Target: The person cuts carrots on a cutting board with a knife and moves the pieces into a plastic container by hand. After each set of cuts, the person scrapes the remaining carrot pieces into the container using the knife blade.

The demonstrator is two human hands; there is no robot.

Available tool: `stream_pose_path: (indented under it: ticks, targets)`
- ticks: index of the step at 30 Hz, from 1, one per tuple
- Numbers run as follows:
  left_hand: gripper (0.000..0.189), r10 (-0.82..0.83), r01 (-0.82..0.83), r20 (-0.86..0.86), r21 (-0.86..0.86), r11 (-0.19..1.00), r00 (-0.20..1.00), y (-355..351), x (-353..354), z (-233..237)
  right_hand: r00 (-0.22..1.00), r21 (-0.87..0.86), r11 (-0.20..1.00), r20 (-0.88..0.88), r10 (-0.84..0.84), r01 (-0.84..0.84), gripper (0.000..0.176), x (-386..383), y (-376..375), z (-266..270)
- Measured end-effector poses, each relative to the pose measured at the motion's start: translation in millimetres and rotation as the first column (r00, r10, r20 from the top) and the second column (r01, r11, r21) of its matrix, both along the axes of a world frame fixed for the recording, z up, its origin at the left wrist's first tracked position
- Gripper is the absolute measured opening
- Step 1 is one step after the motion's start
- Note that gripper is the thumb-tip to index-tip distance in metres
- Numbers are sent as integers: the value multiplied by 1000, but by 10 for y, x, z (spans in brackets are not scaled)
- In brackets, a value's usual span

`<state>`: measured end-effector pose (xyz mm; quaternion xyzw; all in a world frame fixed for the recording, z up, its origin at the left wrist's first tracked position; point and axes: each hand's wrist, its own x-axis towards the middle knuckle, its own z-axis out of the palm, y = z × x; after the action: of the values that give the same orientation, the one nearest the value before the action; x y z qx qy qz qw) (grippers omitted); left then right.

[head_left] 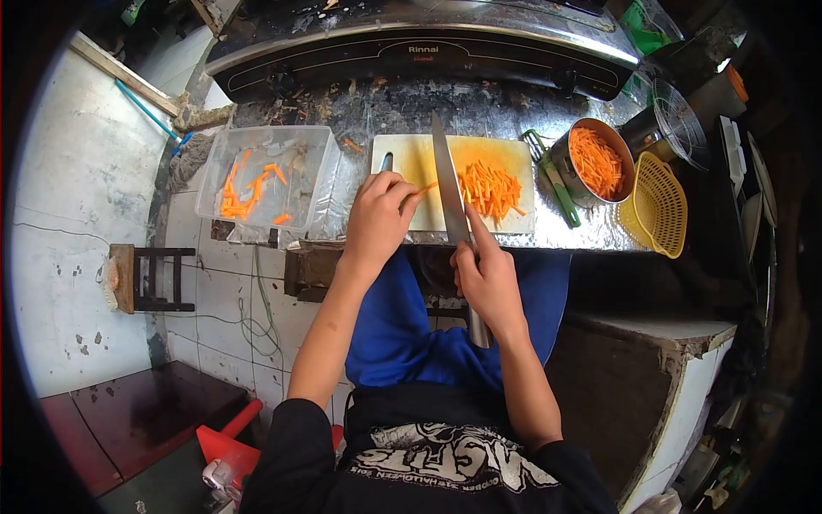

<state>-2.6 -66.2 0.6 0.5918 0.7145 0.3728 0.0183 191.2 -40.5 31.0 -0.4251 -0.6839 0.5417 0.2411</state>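
Note:
My right hand (pixel 486 276) is closed round the handle of a large kitchen knife (pixel 447 176), its index finger stretched along the blade. The blade stands over a white cutting board (pixel 414 154) stained yellow-orange. Left of the blade, my left hand (pixel 382 210) pinches a thin carrot piece (pixel 427 188) against the board, its end close to the steel. On the blade's right side lies a heap of carrot sticks (pixel 491 190). A clear plastic container (pixel 291 184) to the left holds several more carrot pieces (pixel 244 199).
Right of the board lie a green-handled peeler (pixel 556 188), a metal pot (pixel 561 163) of carrot sticks and a yellow basket (pixel 658 210). Behind the board stands a black Rinnai stove (pixel 419 64). The foil-covered counter edge (pixel 599 240) runs just before my legs.

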Motion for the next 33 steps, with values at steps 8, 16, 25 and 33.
stream_pose_path:
  ticks: [8,16,25,33]
  targets:
    - [10,-30,52,-274,74,996,961,-31,151,31,997,72,997,76,2,-7,52,-48,-44,7]
    - [11,-98,113,-180,77,991,979,-103,235,-55,997,181,983,72,-1,-12,52,-21,-58,-42]
    - [16,-121,130,-71,136,982,990,-119,272,-83,997,155,986,48,61,-68,52,-80,61,-146]
    - [19,-87,82,50,96,992,995,-36,120,-84,997,46,999,83,1,-5,52,18,41,0]
